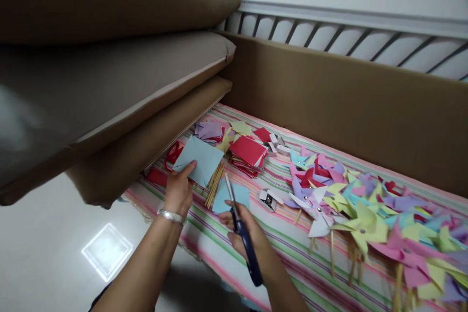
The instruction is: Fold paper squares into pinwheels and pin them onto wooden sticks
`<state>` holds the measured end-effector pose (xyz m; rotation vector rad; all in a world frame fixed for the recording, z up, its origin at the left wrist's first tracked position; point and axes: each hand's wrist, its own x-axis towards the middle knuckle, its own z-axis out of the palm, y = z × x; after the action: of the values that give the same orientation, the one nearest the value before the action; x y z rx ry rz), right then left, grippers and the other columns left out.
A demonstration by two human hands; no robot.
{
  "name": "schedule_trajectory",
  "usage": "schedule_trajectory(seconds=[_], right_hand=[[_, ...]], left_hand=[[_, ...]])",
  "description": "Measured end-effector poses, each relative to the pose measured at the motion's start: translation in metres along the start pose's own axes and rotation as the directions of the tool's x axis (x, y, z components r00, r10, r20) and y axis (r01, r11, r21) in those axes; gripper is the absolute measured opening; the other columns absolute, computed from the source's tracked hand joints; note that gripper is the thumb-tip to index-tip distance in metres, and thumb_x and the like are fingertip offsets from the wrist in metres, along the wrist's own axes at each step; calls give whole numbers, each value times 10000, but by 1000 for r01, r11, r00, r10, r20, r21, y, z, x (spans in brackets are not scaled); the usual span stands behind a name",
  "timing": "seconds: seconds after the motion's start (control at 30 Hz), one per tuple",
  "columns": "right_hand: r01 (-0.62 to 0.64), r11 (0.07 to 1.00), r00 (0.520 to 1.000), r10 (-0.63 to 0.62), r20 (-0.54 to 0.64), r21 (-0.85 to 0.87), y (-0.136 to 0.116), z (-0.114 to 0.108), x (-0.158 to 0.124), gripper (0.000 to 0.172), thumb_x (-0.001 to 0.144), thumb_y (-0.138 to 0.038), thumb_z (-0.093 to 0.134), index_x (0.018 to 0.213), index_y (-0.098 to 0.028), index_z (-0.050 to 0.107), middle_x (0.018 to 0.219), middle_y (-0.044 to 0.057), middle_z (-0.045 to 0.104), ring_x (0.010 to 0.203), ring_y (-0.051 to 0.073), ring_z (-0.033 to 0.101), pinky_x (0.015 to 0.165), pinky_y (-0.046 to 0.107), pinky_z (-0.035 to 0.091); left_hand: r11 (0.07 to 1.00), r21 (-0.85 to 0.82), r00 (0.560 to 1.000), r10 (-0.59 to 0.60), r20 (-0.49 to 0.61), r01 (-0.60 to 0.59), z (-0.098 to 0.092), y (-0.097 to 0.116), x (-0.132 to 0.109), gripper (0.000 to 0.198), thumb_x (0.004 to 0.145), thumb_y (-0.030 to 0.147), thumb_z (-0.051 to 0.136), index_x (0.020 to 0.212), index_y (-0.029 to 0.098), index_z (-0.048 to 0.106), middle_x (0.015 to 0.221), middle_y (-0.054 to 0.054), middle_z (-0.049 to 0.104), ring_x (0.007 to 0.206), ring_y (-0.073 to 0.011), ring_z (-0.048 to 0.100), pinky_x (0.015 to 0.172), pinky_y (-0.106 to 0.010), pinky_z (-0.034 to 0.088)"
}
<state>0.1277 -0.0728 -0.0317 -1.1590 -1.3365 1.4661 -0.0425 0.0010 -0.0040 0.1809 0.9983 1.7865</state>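
Between the thumb and fingers of my left hand [179, 191] is a light blue paper square [203, 156], with slits at its corners. My right hand [254, 231] is closed around a pair of scissors [243, 239] with dark blue handles, blades pointing up and away. Another light blue paper piece [239, 196] lies on the striped cloth beyond the scissors. A bundle of thin wooden sticks [214, 187] sits between the two blue papers. Behind them is a stack of red paper squares [248, 150].
Many finished pinwheels [361, 229] in several colours cover the right side. A small open box [269, 200] holds shiny metal bits. Purple paper pieces [209, 129] lie further back. Large brown cushions [153, 131] overhang on the left; a brown panel [329, 102] borders the back.
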Motion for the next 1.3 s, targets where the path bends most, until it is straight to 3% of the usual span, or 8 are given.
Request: schedule_trajectory(seconds=[0.13,0.3,0.43,0.73,0.8,1.0,1.13,1.3], right_hand=[[91,987,958,-51,-282,132,-13,-1,0,542,710,-314,677,1189,-241,435,1017,66,608,951,204,597,850,357,459],[194,944,871,-40,-490,268,-17,-6,6,530,676,-277,705,1143,-250,455,920,4,581,830,160,586,774,305,468],[157,947,877,-3,-480,280,-14,-24,10,524,632,-266,710,1101,-233,480,928,12,591,776,166,583,689,283,474],[-20,992,964,52,-259,127,-21,-39,7,486,625,-226,690,1080,-205,521,731,-38,556,587,104,497,552,227,407],[-8,990,962,46,-271,141,-18,-39,9,513,614,-230,700,1093,-212,515,747,-32,565,626,119,527,583,241,426],[73,973,958,-7,-288,221,-17,-25,6,516,671,-324,704,1116,-228,460,877,32,613,807,180,604,700,306,487],[-117,961,992,127,-26,250,-21,7,-10,444,757,-478,613,1078,-206,470,696,-6,576,494,102,528,446,224,431],[-291,903,955,253,155,317,-18,37,-23,440,763,-551,571,988,-192,455,588,-48,524,393,72,480,366,181,396]], left_hand=[[982,51,960,-188,208,182,10,-15,-28,212,565,208,764,737,127,673,827,-77,712,731,-188,646,675,-301,491],[950,157,886,-310,344,271,20,-42,-65,318,606,251,746,901,146,686,913,-93,712,773,-210,651,658,-303,492],[917,253,858,-384,341,309,19,-45,-65,305,585,273,760,862,158,704,842,-83,720,686,-186,645,606,-279,485],[743,617,736,-566,372,259,6,-13,-33,235,530,262,784,702,115,719,671,-117,705,540,-198,619,500,-274,456],[740,630,758,-547,356,237,3,-15,-30,243,516,249,788,703,113,716,664,-108,704,537,-191,617,511,-273,458],[906,397,942,-249,224,145,-3,-16,-10,310,486,257,799,741,119,689,683,-67,705,562,-170,618,564,-277,465],[958,279,977,-112,179,59,-5,-16,-3,347,486,274,797,770,113,681,743,-71,714,612,-176,628,629,-306,480],[973,229,989,-51,142,17,-3,-20,-4,326,518,258,784,794,119,680,773,-57,719,647,-163,632,649,-290,475]])
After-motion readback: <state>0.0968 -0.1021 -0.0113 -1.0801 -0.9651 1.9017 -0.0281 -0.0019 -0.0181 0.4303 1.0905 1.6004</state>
